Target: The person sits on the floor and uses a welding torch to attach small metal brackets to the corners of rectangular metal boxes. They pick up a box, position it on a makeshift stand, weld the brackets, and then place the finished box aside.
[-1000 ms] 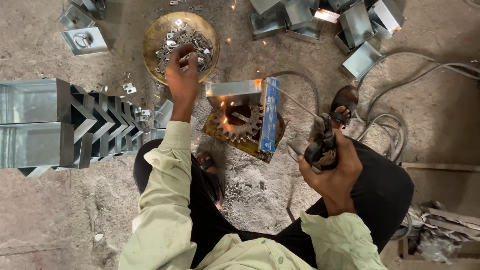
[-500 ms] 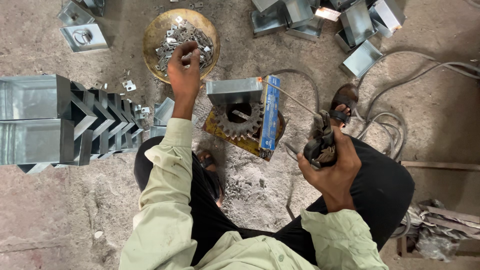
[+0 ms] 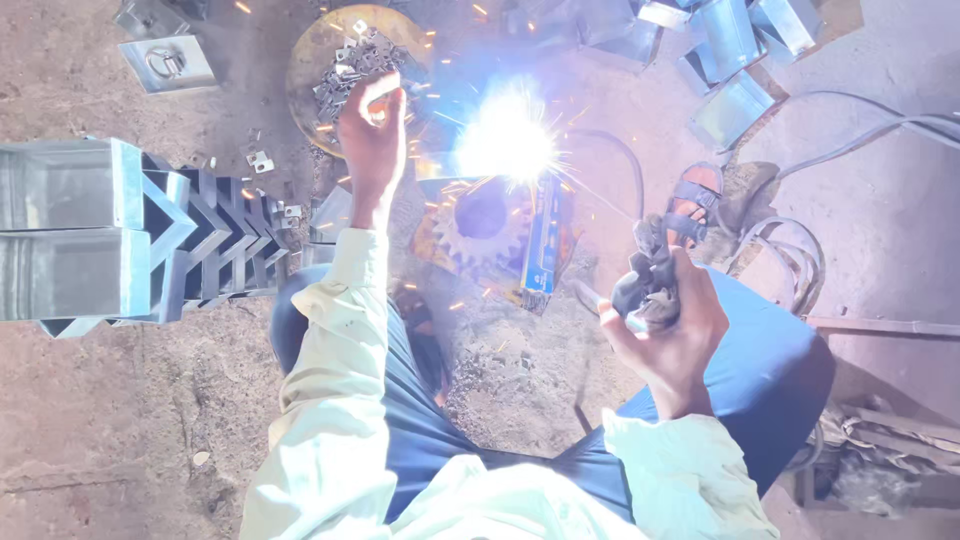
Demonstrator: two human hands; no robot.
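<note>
Far left on the floor: stack of folded sheet-metal box sections [image 3: 75, 240], galvanised, sharp-edged, V-notched ends facing right. Stiff and light by the look; better gripped on the flat walls than on the cut edges.

Above it, a small square plate with a ring [image 3: 168, 62], lying flat, apart from the stack.

Left hand [image 3: 372, 135] reaches forward over the near rim of the round brass-coloured pan [image 3: 310, 60], fingers curled and pinching a small pale metal piece [image 3: 378, 92]. The pan holds a heap of similar small clips. Such a piece judges as light, rigid, easy to drop; a fingertip pinch on its flat faces suits it, clear of the hot zone.

Just right of that hand: a welding arc [image 3: 505, 135], white glare, sparks thrown outward. Detail beneath it washed out. Below the glare sits a toothed gear [image 3: 480, 235] on a yellowish base, and a blue flat bar [image 3: 541, 245] stands just beside it. Gear likely heavy and hot now.

Right hand [image 3: 668, 325] is raised, closed tight around a dark electrode holder [image 3: 645, 275], its rod slanting toward the arc. Grip belongs on the insulated handle.

Cables [image 3: 800, 260] coil to the right, by a sandalled foot [image 3: 700, 200]. More box pieces [image 3: 735, 55] lie at upper right.
</note>
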